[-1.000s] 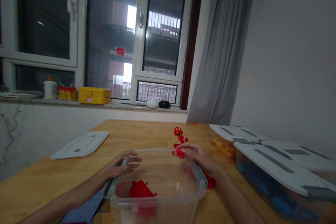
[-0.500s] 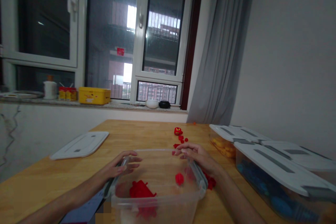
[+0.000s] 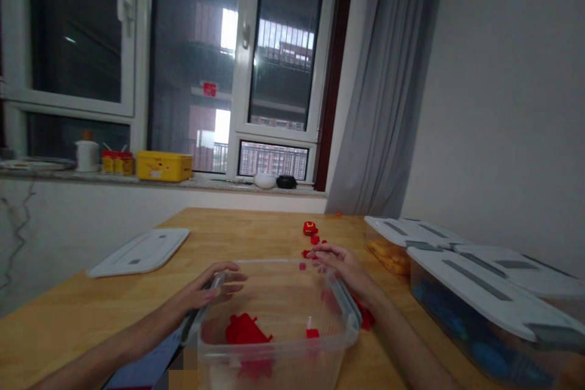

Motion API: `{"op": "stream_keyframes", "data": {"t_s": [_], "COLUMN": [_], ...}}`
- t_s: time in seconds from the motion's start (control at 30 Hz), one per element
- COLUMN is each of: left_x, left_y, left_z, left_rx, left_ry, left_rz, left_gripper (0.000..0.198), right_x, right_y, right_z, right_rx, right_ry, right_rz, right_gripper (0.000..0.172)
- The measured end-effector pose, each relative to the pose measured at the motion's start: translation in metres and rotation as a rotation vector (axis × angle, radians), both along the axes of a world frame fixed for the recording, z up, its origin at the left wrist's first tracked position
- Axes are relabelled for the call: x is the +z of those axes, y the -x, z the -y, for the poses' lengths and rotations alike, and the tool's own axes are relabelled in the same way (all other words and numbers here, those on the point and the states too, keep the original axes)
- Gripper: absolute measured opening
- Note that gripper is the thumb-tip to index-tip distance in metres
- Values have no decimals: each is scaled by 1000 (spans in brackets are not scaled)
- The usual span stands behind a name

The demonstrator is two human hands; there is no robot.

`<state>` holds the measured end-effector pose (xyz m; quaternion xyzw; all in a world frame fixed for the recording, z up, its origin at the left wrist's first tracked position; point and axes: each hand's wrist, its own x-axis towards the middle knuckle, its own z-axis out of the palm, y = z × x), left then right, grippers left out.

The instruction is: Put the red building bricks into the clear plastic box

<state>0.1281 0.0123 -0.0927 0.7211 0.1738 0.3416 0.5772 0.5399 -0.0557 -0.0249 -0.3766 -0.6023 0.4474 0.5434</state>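
A clear plastic box (image 3: 351, 317) stands on the wooden table in front of me, with several red pieces (image 3: 247, 330) lying on its bottom. My left hand (image 3: 208, 287) grips the box's near-left rim, fingers curled over the edge. My right hand (image 3: 340, 262) reaches past the far-right corner of the box, fingers stretched out over loose red pieces (image 3: 305, 253) on the table and holding nothing. A larger red piece (image 3: 310, 228) lies further back.
A white lid (image 3: 141, 251) lies flat at the left. Lidded clear boxes stand at the right, one with yellow contents (image 3: 388, 250) and one with blue contents (image 3: 475, 323). The window sill behind carries a yellow tin (image 3: 164, 166).
My right hand let go of a red piece, which fell into the box and came to rest on its bottom. The hand then moved away toward the loose pieces. My left hand stayed put.
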Motion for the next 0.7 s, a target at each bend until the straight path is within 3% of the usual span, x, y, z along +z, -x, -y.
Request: {"op": "stream_keyframes", "data": {"t_s": [0.17,0.4,0.6,0.7], "left_x": [-10,-9,-7,-3], "left_y": [2,6,6,5], "left_z": [-5,-8,-9,-6], "left_rx": [75,9,-25,-34], "left_ry": [40,27,-4,-14], "left_rz": [29,17,26,13], "left_gripper": [68,70,70,71], "right_x": [-14,-27,-34,-35], "right_y": [-6,-24,-36,-37], "right_z": [-18,-31,-27,-24], "right_rx": [-114,-304,-315,-294], "right_ry": [-30,-293,-282,-283], "right_rz": [91,482,709,686], "right_gripper": [48,21,22,16]}}
